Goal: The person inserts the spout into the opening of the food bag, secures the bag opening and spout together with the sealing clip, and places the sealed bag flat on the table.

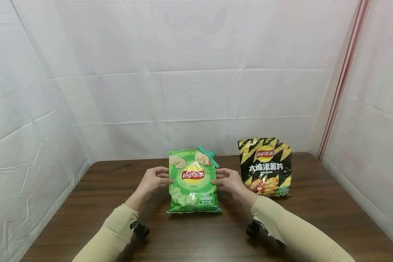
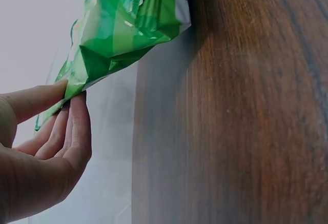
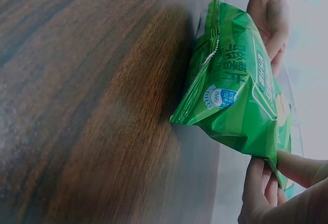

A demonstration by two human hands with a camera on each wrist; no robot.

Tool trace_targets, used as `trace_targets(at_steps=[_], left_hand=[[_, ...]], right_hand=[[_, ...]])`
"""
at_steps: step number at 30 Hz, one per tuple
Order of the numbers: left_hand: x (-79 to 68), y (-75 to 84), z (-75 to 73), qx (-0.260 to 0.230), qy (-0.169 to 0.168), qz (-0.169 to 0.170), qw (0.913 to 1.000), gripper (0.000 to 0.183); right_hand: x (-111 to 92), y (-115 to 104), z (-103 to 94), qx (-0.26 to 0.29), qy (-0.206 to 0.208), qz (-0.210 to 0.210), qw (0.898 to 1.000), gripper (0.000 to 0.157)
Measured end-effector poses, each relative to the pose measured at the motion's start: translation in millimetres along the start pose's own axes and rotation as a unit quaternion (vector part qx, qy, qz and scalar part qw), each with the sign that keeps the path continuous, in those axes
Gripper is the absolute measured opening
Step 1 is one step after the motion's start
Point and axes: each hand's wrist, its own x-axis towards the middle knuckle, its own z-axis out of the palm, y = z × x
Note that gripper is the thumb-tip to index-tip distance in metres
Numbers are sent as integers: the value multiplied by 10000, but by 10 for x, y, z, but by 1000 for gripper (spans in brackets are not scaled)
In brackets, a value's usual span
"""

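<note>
A green Lay's chip bag (image 1: pixel 191 182) stands upright near the middle of the table, its printed front toward me. My left hand (image 1: pixel 154 179) pinches its left edge, thumb in front and fingers behind, as the left wrist view also shows at the bag's side (image 2: pixel 118 34). On the opposite edge my right hand (image 1: pixel 230 181) pinches the bag the same way; in the right wrist view its thumb (image 3: pixel 297 168) lies over the front. A teal bag clip (image 1: pixel 209 155) sits slantwise across the bag's upper right corner.
To the right, a black and yellow Lay's chip bag (image 1: pixel 265 171) stands on the brown wooden table (image 1: pixel 196 236), close to my right forearm. White sheeting (image 1: pixel 190 80) closes off the back and both sides.
</note>
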Motion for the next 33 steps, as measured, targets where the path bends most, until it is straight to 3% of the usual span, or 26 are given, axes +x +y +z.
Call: trace_targets(at_steps=[9,15,33], left_hand=[[55,-3,17,-200,328,-60,9992,47],[146,-63,1,-273,592,-125,9978,44],[330,-155,-7,-329,979,-255,9943,40]], right_hand=[[63,-13,36,176,0,92,9998,47],[116,-22,68,286,-229,184,9992,53],[316,12,134,648,-611,335,9955,63]])
